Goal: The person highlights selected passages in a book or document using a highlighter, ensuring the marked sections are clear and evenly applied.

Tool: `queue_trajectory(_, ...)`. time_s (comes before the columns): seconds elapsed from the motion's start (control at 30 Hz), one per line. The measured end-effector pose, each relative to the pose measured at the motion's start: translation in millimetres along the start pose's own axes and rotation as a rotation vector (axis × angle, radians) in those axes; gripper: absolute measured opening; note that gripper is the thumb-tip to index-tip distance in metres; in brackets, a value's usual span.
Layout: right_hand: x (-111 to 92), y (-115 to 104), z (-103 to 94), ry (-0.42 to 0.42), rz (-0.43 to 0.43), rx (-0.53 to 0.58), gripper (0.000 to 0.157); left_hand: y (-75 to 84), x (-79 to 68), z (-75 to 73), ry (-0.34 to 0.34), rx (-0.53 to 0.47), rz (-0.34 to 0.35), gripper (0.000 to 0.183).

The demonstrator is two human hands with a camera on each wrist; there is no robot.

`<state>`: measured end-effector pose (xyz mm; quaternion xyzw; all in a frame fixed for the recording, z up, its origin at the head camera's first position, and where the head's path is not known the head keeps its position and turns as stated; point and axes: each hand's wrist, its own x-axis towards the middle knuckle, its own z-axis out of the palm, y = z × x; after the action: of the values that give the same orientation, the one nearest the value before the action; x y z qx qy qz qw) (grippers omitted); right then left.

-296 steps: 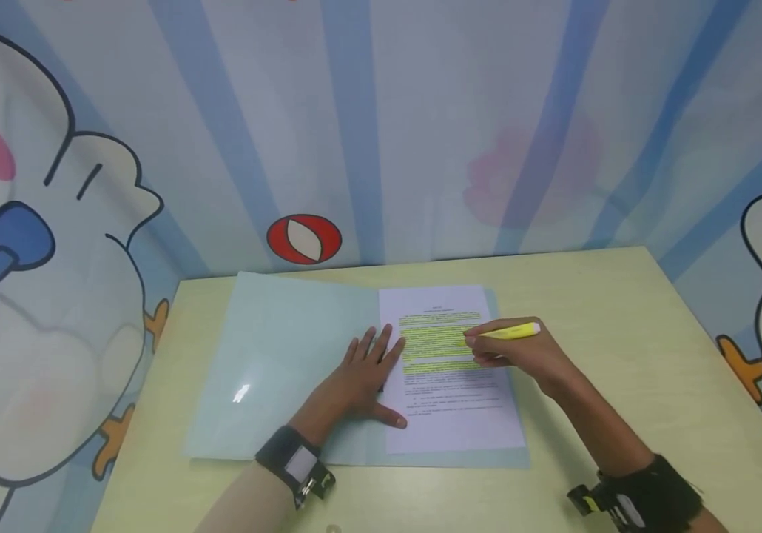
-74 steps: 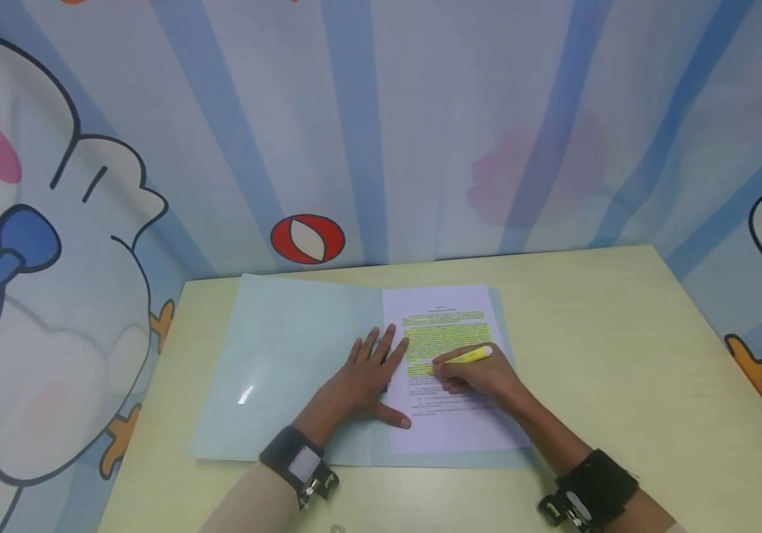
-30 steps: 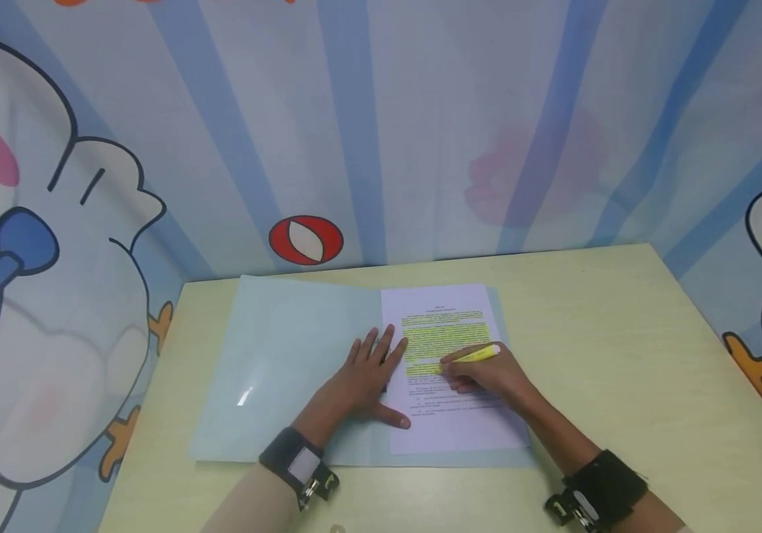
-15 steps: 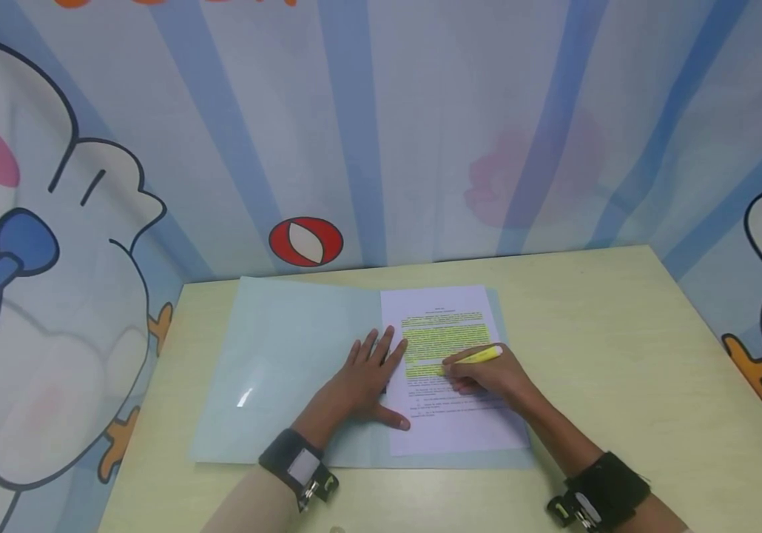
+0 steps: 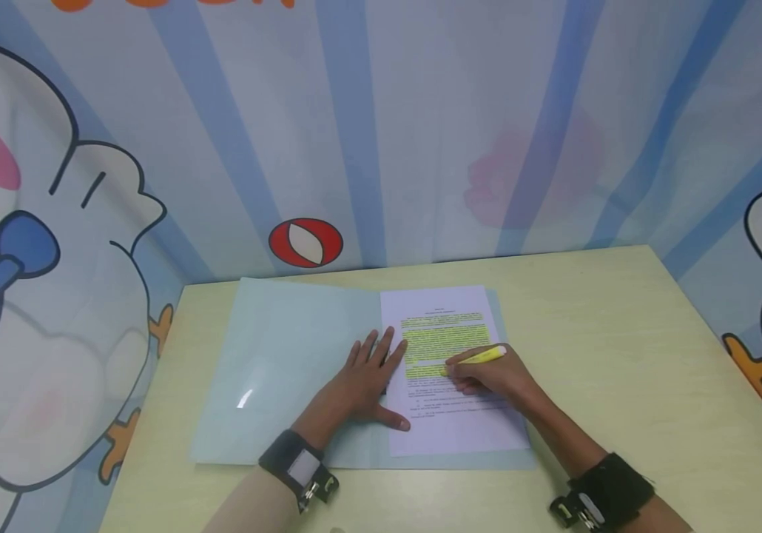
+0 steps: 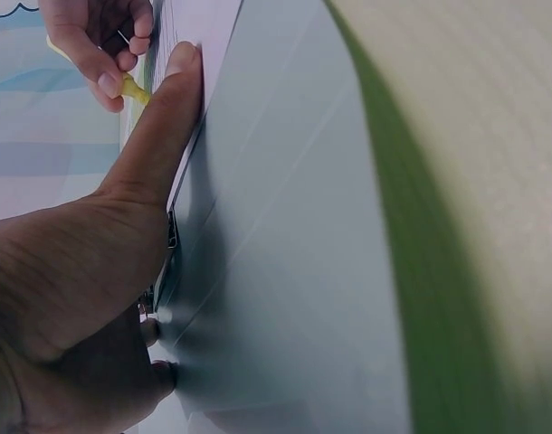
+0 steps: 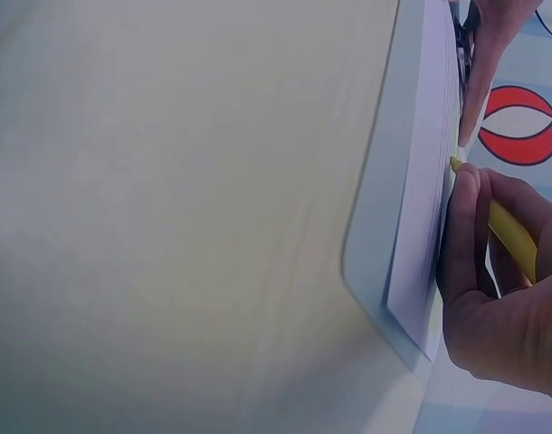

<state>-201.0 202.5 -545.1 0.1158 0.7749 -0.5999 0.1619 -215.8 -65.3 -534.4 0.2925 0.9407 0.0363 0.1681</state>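
Observation:
A white printed sheet (image 5: 450,437) lies on the right side of an opened pale blue folder (image 5: 274,370). Yellow highlighting covers the upper lines of its text; the lower lines are plain. My right hand (image 5: 497,371) pinches a yellow highlighter (image 5: 485,355), its tip at the lowest highlighted lines. In the right wrist view the highlighter (image 7: 511,237) sits between thumb and fingers, tip against the page. My left hand (image 5: 357,389) lies spread over the folder's middle, fingertips and thumb on the sheet's left edge. Part of a dark metal clip (image 6: 173,231) shows beneath it in the left wrist view.
The folder rests on a light wooden table (image 5: 614,355), whose surface extends to its right and front. Behind stands a blue striped cartoon backdrop (image 5: 414,148). Black camera straps (image 5: 291,460) are on both wrists.
Compared with ten seconds ago, the highlighter is lower on the page and more lines are yellow. Over the last second, my right hand has slid slightly right along a line. My left hand stays put.

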Motion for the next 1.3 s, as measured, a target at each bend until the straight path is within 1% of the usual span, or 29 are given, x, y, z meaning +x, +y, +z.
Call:
queue_trajectory(0.33,-0.9,0.8,-4.3,-0.013,-0.010,0.034,0.030,-0.4,1.2,0.9,0.002,0.004,0.000,0.141)
queue_trajectory(0.6,-1.1,-0.3,-7.5,-0.003,0.010,0.056,0.031,-0.2,2.1,1.4,-0.006,0.006,-0.007,0.141)
queue_trajectory(0.9,-0.4,2.8,-9.5,0.002,0.001,0.046,0.032,0.0,2.3,3.0,-0.010,0.002,-0.011,0.140)
queue_trajectory(1.3,-0.7,5.3,-14.3,0.005,-0.003,0.034,0.032,1.3,1.0,1.8,0.000,-0.005,-0.007,0.139)
